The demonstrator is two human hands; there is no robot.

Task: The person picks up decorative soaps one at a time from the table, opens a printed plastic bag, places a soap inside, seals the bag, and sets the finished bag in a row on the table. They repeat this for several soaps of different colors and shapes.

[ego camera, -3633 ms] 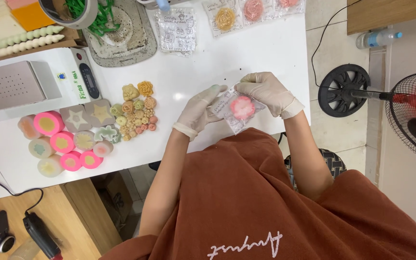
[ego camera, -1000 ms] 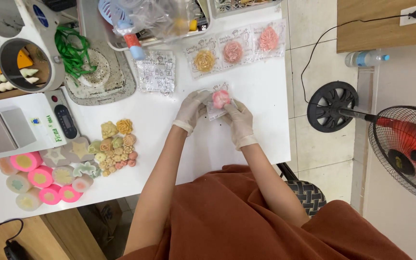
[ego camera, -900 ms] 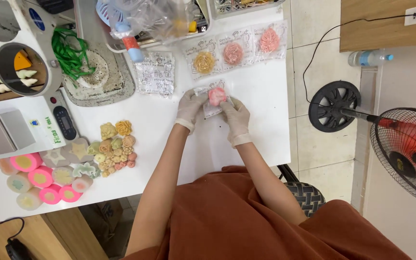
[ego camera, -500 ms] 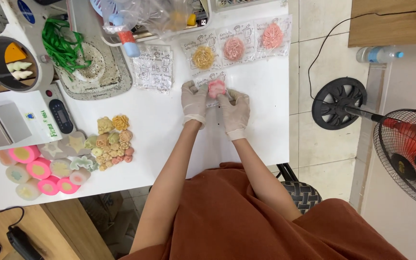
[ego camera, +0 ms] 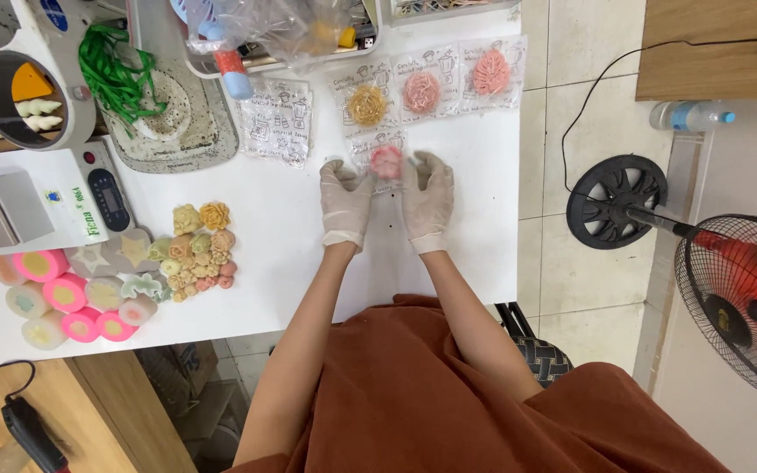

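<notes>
Clear pouch [ego camera: 385, 158], pink flower, btwn hands

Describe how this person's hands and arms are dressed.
Both the left hand and the right hand wear thin, whitish disposable gloves that end at the wrists. The forearms are bare, with no sleeves, watch or bracelets visible. Lower down is a rust-brown garment.

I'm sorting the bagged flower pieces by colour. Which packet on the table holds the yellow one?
The yellow flower packet, leftmost in the row of three at the table's far edge; the middle packet and right packet hold pink flowers.
</notes>
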